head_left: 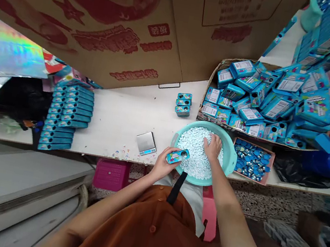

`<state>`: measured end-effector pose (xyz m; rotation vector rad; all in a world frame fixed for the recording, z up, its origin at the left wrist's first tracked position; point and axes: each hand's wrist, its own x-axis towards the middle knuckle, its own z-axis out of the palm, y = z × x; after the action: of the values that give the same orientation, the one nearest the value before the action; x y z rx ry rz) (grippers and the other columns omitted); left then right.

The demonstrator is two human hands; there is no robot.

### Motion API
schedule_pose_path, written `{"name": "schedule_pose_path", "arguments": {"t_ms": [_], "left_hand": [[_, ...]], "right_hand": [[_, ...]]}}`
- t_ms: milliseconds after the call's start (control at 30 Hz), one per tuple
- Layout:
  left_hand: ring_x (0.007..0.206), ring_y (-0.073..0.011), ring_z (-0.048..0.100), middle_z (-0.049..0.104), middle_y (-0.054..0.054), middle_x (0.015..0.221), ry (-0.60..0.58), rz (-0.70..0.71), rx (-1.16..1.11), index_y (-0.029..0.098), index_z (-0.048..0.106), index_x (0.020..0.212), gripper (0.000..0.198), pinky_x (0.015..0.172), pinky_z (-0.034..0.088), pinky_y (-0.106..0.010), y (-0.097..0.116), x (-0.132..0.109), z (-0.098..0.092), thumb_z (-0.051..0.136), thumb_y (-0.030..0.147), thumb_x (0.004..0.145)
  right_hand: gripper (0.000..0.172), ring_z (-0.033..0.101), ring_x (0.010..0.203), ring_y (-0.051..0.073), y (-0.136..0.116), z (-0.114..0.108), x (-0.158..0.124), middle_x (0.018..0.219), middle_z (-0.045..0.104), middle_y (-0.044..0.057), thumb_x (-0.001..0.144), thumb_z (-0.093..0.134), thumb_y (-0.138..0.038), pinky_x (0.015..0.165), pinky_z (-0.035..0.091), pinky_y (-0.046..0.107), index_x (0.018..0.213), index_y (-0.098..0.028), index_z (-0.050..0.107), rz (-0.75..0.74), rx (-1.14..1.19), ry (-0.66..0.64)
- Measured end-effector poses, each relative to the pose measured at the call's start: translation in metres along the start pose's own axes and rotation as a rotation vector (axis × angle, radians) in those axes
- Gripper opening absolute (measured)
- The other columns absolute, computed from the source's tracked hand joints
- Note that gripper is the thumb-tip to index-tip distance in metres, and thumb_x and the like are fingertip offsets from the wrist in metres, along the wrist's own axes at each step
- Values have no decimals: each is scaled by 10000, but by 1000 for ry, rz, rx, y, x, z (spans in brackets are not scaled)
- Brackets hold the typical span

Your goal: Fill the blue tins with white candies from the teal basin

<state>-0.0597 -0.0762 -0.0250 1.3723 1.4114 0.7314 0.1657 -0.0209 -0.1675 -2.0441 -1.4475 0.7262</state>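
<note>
My left hand (pixel 165 162) is closed round a small blue printed box (pixel 177 156), tilted over the front left rim of a turquoise basin (pixel 233 154). A dark round opening shows at the box's right end. Small white pellets (pixel 194 146), candy-like, fill much of the basin. My right hand (pixel 212 147) reaches into them on the right side, thumb apart and fingers curled into the pellets; its fingertips are partly hidden. To the left of the basin, a small digital scale (pixel 145 142) lies on the white table (pixel 121 120).
Several blue boxes stand stacked (pixel 69 113) at left, and a few more (pixel 183 104) behind the basin. A carton (pixel 200 112) heaped with blue boxes and a pink tray (pixel 268 169) of blue caps flank it at right. A large cardboard box (pixel 162 63) borders the back.
</note>
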Motion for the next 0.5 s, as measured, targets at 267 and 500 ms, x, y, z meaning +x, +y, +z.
{"name": "schedule_pose_path", "arguments": {"t_ms": [267, 500], "left_hand": [[1001, -193, 595, 617, -55, 1056, -13, -26, 22, 211, 597, 1029, 339, 922, 456, -350, -5, -14, -9, 697, 242, 707], [1052, -211, 584, 605, -69, 1113, -71, -7, -7, 209, 578, 1078, 383, 940, 450, -360, 0, -4, -4, 689, 264, 715]], "right_hand": [[304, 514, 1035, 230, -3, 26, -39, 1060, 617, 80, 773, 563, -414, 990, 329, 402, 995, -221, 639, 119, 300, -44], [188, 583, 749, 197, -11, 1, -50, 654, 632, -9, 598, 715, -373, 819, 451, 367, 654, -210, 639, 627, 833, -136]]}}
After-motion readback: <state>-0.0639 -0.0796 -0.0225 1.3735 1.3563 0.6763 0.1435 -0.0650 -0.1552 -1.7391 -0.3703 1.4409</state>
